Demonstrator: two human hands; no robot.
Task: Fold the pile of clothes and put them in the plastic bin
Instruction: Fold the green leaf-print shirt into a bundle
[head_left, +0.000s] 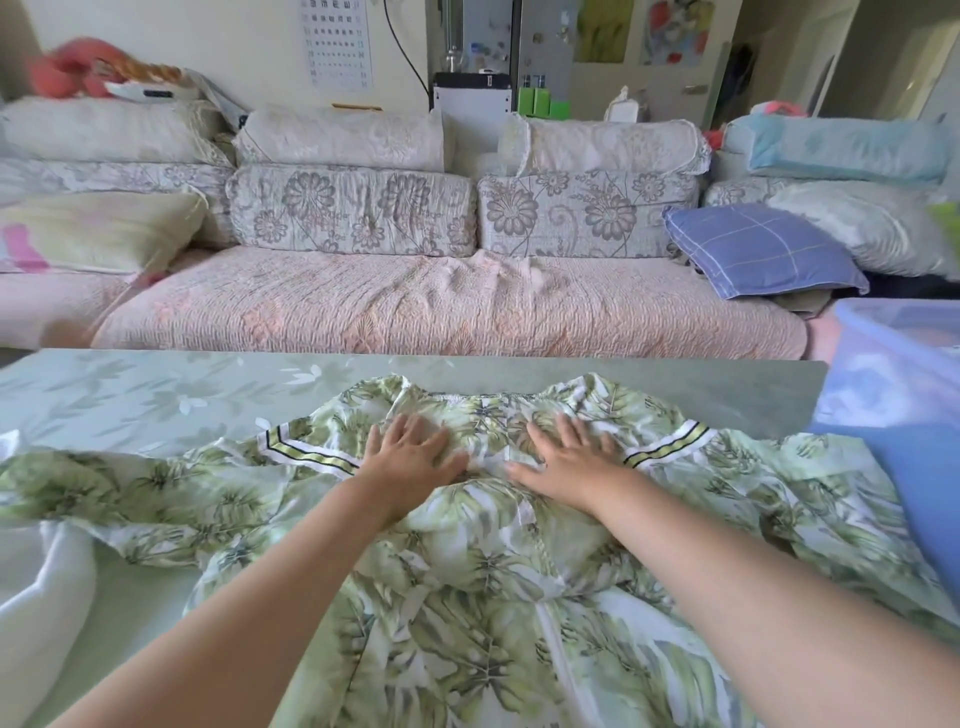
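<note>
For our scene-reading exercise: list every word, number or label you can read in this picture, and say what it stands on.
Wall chart: top row shows "E" shapes turned different ways; lower rows too small to read.
Black box behind the sofa: small mark, too blurred to read.
Leaf-print garment and plastic bin: no text visible.

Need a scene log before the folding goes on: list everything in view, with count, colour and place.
garment: one, white with green leaf print, spread out on the table, near centre
table: one, pale green leaf-patterned top, foreground
white cloth: one, white, table's near left edge
plastic bin: one, translucent blue, right edge of view
sofa: one, pinkish seat, grey floral back cushions, behind the table
pillow: one, blue checked, right end of the sofa
left hand: one, fingers spread, flat on the garment's upper part
right hand: one, fingers spread, flat on the garment beside the left
</note>
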